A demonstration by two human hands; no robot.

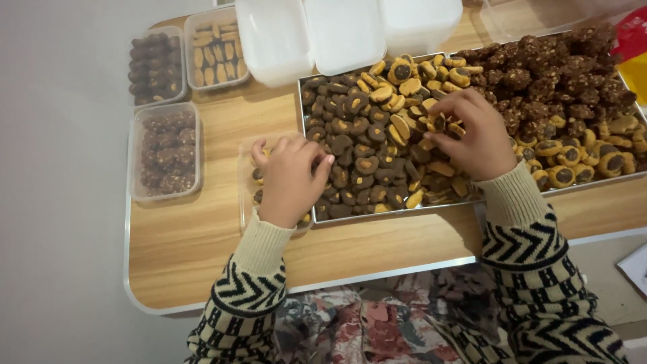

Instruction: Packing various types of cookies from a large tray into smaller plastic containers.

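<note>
A metal tray [301, 101] holds a heap of small brown and tan cookies [360, 152]. My right hand [472, 135] rests on the heap near the tray's middle, fingers pinched on a cookie [438, 123]. My left hand [290, 178] lies over a small clear plastic container [246, 168] just left of the tray. Its fingers are curled above the cookies inside; whether it holds one is hidden.
A second tray [573, 87] at the right carries dark clustered cookies and round tan ones. Three filled clear containers [165, 152] sit at the far left of the wooden table [195, 249]. White plastic lids [323, 34] lie at the back. The table's metal-rimmed edge is close to me.
</note>
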